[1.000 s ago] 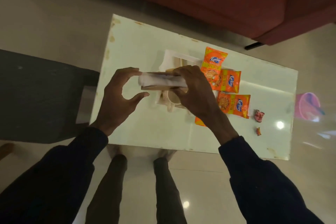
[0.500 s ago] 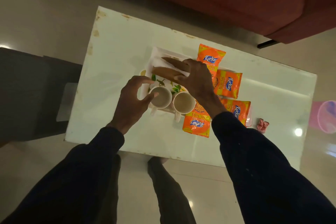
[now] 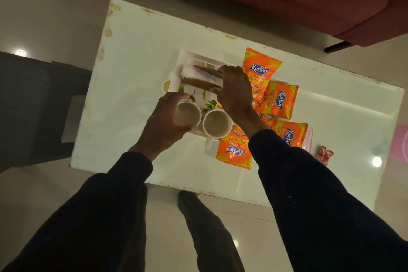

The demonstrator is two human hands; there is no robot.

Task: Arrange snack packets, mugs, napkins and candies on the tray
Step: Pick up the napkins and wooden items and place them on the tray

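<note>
**Head view: mugs and napkins on the tray, packets and candy beside it**

We hold the left mug (image 3: 188,115) in our left hand (image 3: 165,123), thumb and fingers curled round its wall. It stands at the near end of the tray (image 3: 187,55), just beside the right mug (image 3: 217,124). Our right hand (image 3: 235,93) rests on the folded napkins (image 3: 192,73) at the tray's far end, its fingers (image 3: 198,83) straight and pressing them flat. Four orange packets (image 3: 260,66) lie along the tray's right side, on the worktop (image 3: 141,51) as far as we can tell. A pink candy (image 3: 324,155) sits well apart to the right.

We judge the mugs stiff, smooth and breakable, best taken round the wall or by the handle and set down gently. Napkins are soft and light, so a flat press suits them. Packets look puffy, slick and crushable, so we would pinch a sealed edge. Candy needs only a fingertip pinch.
</note>
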